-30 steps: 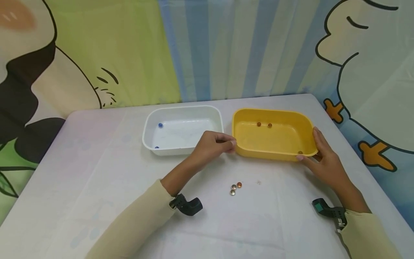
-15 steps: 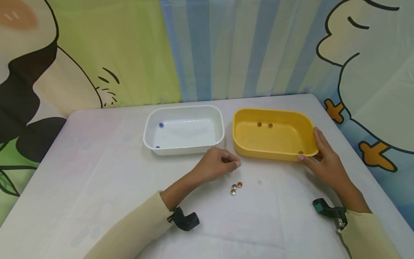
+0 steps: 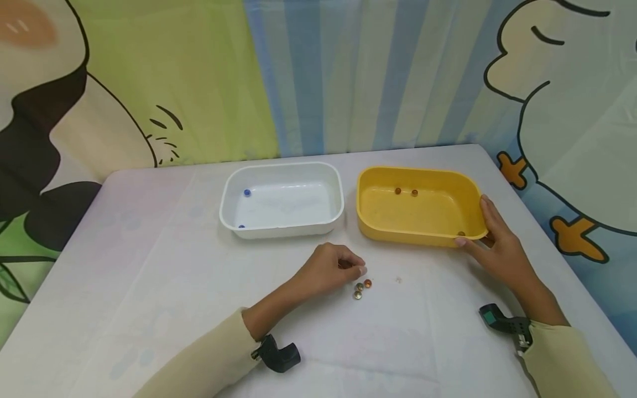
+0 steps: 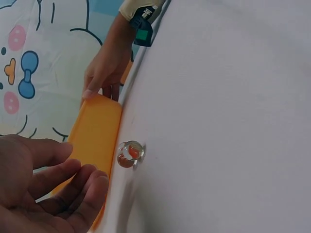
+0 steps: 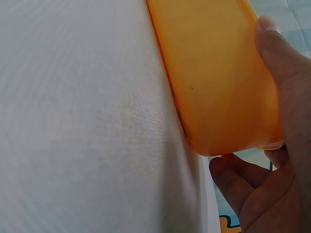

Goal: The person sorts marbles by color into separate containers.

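My left hand (image 3: 329,270) hovers over the table beside three small glass marbles (image 3: 358,295), fingers loosely curved with the thumb apart. Nothing shows between those fingers in the left wrist view, where the clustered marbles (image 4: 130,154) look clear with orange inside. At the right, my right hand (image 3: 500,251) grips the near right corner of a yellow plastic tray (image 3: 413,239), thumb at the rim and fingers round the end. The right wrist view shows the tray's side wall (image 5: 214,87) up close. Inside the tray lie three amber marbles (image 3: 414,193).
Left of the yellow tray stands a white tray (image 3: 281,231) with two blue marbles (image 3: 247,193) in it. A white cloth (image 3: 164,276) covers the table. Behind hangs a printed cartoon curtain (image 3: 338,77).
My left hand has moved from the yellow tray's near left corner down towards the marbles on the table. The right hand has kept its hold on the tray.
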A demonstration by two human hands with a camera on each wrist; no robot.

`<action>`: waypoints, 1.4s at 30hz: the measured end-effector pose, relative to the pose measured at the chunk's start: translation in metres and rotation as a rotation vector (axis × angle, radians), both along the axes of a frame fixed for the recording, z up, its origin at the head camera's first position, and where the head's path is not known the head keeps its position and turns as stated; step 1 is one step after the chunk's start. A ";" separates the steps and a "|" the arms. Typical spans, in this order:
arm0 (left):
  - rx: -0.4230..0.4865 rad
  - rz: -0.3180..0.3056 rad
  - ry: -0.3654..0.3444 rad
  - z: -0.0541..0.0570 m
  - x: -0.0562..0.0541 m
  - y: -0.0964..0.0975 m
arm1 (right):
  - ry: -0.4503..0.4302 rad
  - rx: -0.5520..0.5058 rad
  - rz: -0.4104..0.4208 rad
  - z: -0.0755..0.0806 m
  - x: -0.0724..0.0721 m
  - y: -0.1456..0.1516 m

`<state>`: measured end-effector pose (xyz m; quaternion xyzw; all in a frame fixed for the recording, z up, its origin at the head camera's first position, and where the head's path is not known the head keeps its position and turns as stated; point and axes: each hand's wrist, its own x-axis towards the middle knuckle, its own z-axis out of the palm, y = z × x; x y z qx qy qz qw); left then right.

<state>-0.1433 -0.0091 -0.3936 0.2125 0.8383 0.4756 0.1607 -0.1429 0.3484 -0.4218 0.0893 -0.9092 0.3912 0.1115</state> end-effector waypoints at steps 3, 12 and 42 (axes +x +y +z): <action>-0.008 -0.009 0.033 -0.004 0.004 -0.002 | -0.004 0.002 -0.003 0.001 0.000 -0.001; 0.025 -0.016 0.081 -0.014 0.019 -0.007 | -0.016 0.007 -0.011 0.002 0.000 -0.002; -0.046 -0.014 0.216 -0.026 0.031 -0.002 | -0.011 0.008 -0.003 0.000 0.000 -0.001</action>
